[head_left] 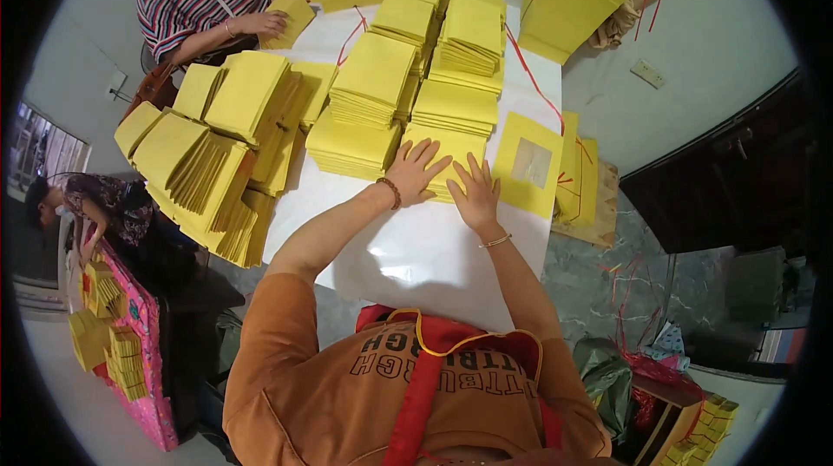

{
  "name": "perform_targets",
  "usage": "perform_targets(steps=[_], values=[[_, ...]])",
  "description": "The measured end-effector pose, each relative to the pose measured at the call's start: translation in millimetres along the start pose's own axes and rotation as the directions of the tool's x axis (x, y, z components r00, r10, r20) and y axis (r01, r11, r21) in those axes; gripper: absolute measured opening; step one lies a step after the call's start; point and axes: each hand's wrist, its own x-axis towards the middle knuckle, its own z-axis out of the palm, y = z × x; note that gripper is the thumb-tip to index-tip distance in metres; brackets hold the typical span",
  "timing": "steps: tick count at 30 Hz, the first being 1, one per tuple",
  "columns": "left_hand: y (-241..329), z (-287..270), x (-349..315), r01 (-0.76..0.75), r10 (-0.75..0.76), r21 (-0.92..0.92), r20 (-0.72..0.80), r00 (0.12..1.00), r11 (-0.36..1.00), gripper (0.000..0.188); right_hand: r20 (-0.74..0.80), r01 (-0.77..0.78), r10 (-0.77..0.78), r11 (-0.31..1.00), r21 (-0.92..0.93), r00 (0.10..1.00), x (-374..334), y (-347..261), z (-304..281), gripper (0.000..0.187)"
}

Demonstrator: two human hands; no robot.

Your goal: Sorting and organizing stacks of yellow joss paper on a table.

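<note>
Under both flat hands, yellow paper stack, long axis crosswise.

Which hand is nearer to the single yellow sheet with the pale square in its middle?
Right. The right hand lies flat on a yellow stack, just beside the sheet. The left hand rests on the same stack, farther from the sheet.
</note>
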Motion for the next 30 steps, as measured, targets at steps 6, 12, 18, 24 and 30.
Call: perform_targets(steps=[6,12,18,24,30], values=[[-8.5,-21.3,11.0,0.003,-0.009,0.027,0.223,0.975,1.0,0.083,-0.248,0.096,0.058,0.82,0.564,0.967,2.7,15.9,6.6,0.048],[-18.3,-28.2,11.5,-0.068,0.064,0.027,0.131,0.989,0.997,0.083,-0.26,0.024,0.257,0.668,0.744,0.931,-34.0,21.2,9.7,0.04],[-18.5,-37.9,18.3,-0.159,0.158,-0.019,-0.036,0.987,0.987,0.073,-0.182,-0.053,0.435,0.476,0.878,0.882,-56.2,3.5,5.4,0.042],[33.6,-60.1,7.2,-0.36,0.329,-0.08,-0.265,0.906,0.929,0.053,-0.162,-0.12,0.527,0.461,0.879,0.834,-78.4,5.4,21.5,0.04],[68.2,-22.4,-25.2,-0.511,0.476,-0.193,-0.2,0.856,0.838,0.057,-0.147,-0.085,0.533,0.386,0.919,0.833,-100.5,6.5,37.2,0.036]])
